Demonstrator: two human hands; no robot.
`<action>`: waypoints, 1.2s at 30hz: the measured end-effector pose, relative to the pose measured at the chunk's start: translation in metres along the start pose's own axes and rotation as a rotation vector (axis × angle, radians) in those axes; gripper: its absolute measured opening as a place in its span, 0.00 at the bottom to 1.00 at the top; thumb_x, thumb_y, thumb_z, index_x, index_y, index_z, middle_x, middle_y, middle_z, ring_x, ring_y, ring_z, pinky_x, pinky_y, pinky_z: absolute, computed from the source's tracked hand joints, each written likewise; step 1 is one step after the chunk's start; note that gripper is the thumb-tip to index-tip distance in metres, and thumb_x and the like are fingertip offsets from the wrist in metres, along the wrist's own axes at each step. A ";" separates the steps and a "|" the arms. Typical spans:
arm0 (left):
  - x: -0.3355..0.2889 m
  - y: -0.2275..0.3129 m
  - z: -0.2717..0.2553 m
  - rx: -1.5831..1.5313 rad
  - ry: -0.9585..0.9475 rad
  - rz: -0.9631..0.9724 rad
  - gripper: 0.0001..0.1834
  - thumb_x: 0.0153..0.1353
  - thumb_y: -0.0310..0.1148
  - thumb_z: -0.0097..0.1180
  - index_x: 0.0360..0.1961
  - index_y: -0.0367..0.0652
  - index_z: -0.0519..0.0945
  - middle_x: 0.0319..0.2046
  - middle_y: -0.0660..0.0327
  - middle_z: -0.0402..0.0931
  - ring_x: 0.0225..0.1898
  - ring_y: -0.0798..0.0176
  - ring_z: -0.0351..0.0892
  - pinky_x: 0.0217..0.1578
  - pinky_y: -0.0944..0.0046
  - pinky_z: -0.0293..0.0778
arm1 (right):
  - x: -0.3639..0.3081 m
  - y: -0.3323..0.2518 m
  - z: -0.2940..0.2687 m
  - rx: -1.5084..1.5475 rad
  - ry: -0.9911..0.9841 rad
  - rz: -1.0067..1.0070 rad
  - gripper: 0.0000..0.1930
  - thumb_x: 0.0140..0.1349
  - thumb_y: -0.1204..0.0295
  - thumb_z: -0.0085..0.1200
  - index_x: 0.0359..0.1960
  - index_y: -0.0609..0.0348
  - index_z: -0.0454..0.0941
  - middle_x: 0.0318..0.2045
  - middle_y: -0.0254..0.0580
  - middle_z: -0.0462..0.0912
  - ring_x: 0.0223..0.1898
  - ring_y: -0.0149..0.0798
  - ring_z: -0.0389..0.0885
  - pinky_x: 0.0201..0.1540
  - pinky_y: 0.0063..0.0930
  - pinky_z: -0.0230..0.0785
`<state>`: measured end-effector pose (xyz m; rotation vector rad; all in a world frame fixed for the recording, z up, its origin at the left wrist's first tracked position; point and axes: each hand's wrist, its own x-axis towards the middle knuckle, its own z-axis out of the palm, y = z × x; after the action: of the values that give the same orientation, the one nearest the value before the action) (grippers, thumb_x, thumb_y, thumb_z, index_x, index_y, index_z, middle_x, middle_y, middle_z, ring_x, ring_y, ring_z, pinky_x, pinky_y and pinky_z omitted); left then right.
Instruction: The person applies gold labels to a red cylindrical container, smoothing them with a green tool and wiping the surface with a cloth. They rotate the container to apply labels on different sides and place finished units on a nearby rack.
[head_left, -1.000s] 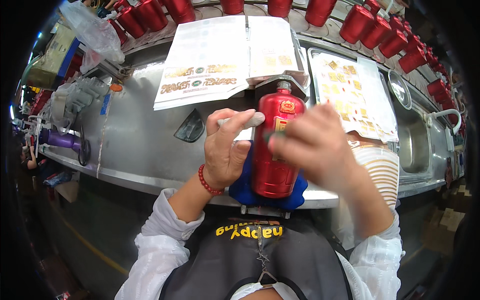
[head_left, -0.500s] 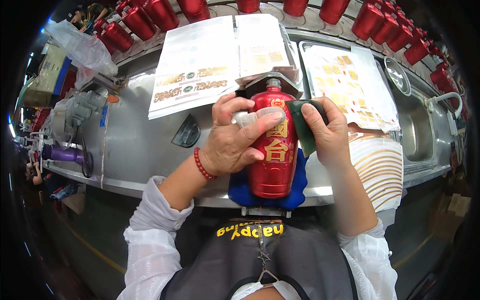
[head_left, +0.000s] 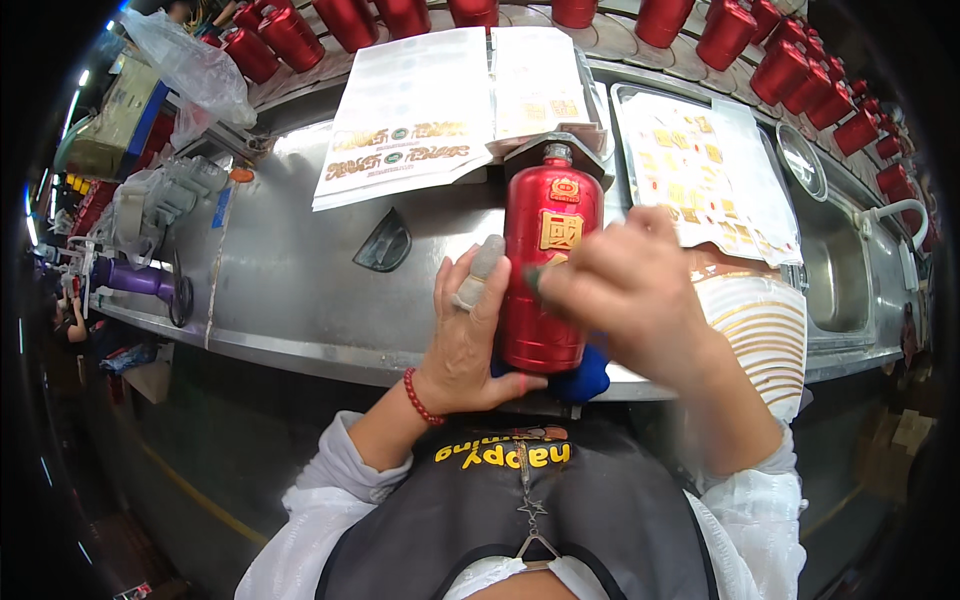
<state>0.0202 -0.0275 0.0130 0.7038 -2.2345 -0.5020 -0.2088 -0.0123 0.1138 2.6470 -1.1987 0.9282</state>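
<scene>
A red bottle [head_left: 535, 335] with gold raised characters lies tilted in front of me, its neck pointing away toward a dark metal holder [head_left: 597, 172]. Blue padding [head_left: 583, 378] shows under its base end. My left hand [head_left: 458, 345] grips the bottle's lower left side, thumb by its base, with pale covers on two fingers. Blurred by motion, my right hand [head_left: 635, 295] is closed over the bottle's right side and hides part of the lettering. A dark green scraper [head_left: 535, 281] pokes out at its fingertips. Another dark scraper [head_left: 384, 243] lies on the steel table to the left.
Beyond the bottle lie white sheets of gold decals [head_left: 405, 110] and a tray of loose gold decals [head_left: 690, 165]. Striped gold sheets [head_left: 750, 335] sit at right, beside a sink [head_left: 835, 275]. Red bottles [head_left: 475, 12] line a conveyor at the back. A purple tool [head_left: 130, 283] rests far left.
My left hand has dropped from the bottle's front to its lower left side. My right hand, with the scraper, has moved left and down across the lettering.
</scene>
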 end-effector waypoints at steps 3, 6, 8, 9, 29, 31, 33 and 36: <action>-0.010 0.004 -0.001 0.181 -0.052 -0.067 0.59 0.57 0.68 0.60 0.76 0.34 0.55 0.62 0.51 0.74 0.73 0.37 0.54 0.71 0.32 0.39 | 0.016 0.010 -0.015 0.289 -0.257 0.036 0.08 0.55 0.70 0.68 0.34 0.53 0.82 0.28 0.35 0.78 0.29 0.41 0.77 0.39 0.35 0.67; -0.003 0.009 -0.001 0.217 -0.062 -0.045 0.59 0.56 0.65 0.63 0.76 0.33 0.56 0.63 0.53 0.73 0.73 0.38 0.55 0.70 0.31 0.40 | 0.039 0.046 0.006 -0.158 0.135 0.098 0.09 0.53 0.70 0.68 0.34 0.50 0.81 0.27 0.36 0.76 0.28 0.39 0.76 0.35 0.35 0.66; -0.003 0.007 -0.001 0.147 -0.042 -0.078 0.59 0.55 0.62 0.66 0.76 0.35 0.55 0.54 0.52 0.80 0.72 0.39 0.55 0.70 0.29 0.38 | 0.021 0.013 0.019 -0.151 0.029 -0.108 0.12 0.46 0.71 0.67 0.34 0.49 0.80 0.27 0.35 0.72 0.31 0.39 0.77 0.41 0.37 0.67; -0.007 0.004 0.000 0.178 -0.040 -0.057 0.59 0.54 0.63 0.65 0.76 0.35 0.56 0.57 0.50 0.78 0.71 0.39 0.58 0.70 0.29 0.39 | 0.015 -0.008 0.008 0.051 -0.134 -0.128 0.11 0.48 0.70 0.68 0.34 0.49 0.81 0.28 0.34 0.73 0.32 0.40 0.77 0.42 0.38 0.67; -0.014 -0.004 0.010 0.076 -0.025 -0.080 0.61 0.58 0.70 0.58 0.75 0.29 0.54 0.66 0.44 0.69 0.69 0.37 0.61 0.71 0.35 0.44 | -0.048 -0.019 0.060 0.847 0.543 1.004 0.11 0.69 0.67 0.62 0.41 0.63 0.79 0.32 0.33 0.82 0.33 0.22 0.77 0.36 0.18 0.72; -0.013 -0.003 0.012 0.067 -0.020 -0.078 0.61 0.58 0.69 0.58 0.75 0.29 0.54 0.67 0.44 0.68 0.69 0.37 0.61 0.71 0.36 0.44 | -0.049 -0.019 0.064 0.875 0.597 1.038 0.12 0.69 0.65 0.62 0.39 0.64 0.79 0.30 0.32 0.81 0.32 0.22 0.75 0.36 0.20 0.71; -0.014 -0.005 0.012 0.072 -0.026 -0.075 0.61 0.58 0.69 0.58 0.75 0.29 0.54 0.67 0.43 0.67 0.69 0.36 0.61 0.71 0.35 0.44 | -0.053 -0.019 0.069 0.906 0.650 1.033 0.12 0.69 0.65 0.61 0.38 0.64 0.79 0.30 0.32 0.80 0.32 0.22 0.74 0.36 0.20 0.70; -0.013 -0.006 0.015 0.054 -0.022 -0.071 0.61 0.58 0.70 0.58 0.75 0.28 0.53 0.68 0.42 0.66 0.70 0.36 0.59 0.72 0.35 0.43 | -0.054 -0.017 0.069 0.904 0.647 1.021 0.12 0.70 0.66 0.61 0.38 0.64 0.78 0.30 0.32 0.80 0.32 0.22 0.74 0.35 0.19 0.70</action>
<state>0.0190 -0.0218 -0.0071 0.8115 -2.2574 -0.4878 -0.1901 0.0129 0.0298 1.5586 -2.2583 2.7041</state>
